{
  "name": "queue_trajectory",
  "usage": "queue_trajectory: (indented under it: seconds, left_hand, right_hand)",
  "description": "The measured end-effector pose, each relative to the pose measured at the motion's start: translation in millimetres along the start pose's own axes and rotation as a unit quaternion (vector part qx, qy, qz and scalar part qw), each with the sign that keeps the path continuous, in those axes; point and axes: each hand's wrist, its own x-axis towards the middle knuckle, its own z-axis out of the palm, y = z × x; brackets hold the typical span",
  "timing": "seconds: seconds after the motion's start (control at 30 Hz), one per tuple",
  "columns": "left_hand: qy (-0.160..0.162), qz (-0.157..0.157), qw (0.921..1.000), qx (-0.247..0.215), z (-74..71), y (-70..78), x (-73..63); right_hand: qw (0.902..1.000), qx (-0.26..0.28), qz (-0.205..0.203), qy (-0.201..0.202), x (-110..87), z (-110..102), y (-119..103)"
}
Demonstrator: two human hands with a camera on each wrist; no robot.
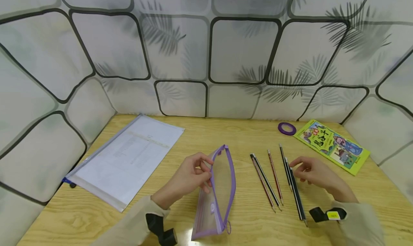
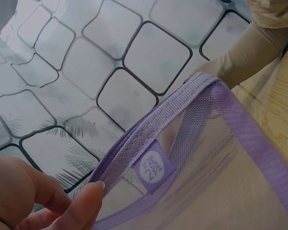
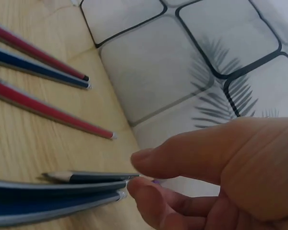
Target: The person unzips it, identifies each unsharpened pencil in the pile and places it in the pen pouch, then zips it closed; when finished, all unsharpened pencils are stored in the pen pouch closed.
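Note:
My left hand (image 1: 190, 174) pinches the purple zip edge of a see-through mesh pencil pouch (image 1: 206, 213). The pouch mouth gapes open, and a round white label shows on its mesh side in the left wrist view. On the table, my right hand (image 1: 314, 174) is at the eraser ends of several dark pencils (image 1: 295, 194), with thumb and forefinger slightly apart. Through that gap, the right wrist view shows a bit of purple. Left of these pencils lie a single red pencil (image 1: 275, 176) and a red-and-dark pair (image 1: 264, 181).
A clear zip document folder (image 1: 129, 156) with white paper inside lies on the left. At the back right are a purple roll of tape (image 1: 286, 128) and a yellow-green picture book (image 1: 333, 145). Patterned cloth walls (image 1: 180, 52) rise behind the wooden table (image 1: 161, 221).

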Motion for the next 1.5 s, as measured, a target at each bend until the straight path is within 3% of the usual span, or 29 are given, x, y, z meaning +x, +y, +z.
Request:
queue_trajectory:
  seconds: [0.37,0.63,1.3,1.5]
  left_hand:
    - [0.003,-0.006,1.0,0.002,0.7,-0.7,0.5]
    - [0.005,-0.01,0.9999,-0.005,1.8,-0.7,2.1]
    - [0.001,-0.011,0.9999,0.0,1.9,0.6,1.6]
    - [0.004,-0.015,0.9999,0.002,2.3,0.1,2.6]
  right_hand:
    - [0.9999,0.003,0.011,-0.012,3.4,2,17]
    - [0.9998,-0.02,-0.003,-0.006,6.7,4,24]
    - [0.9969,-0.065,-0.013,0.042,10.3,14,15]
    - [0.9906,-0.109,-0.027,0.077,12.2,19,11]
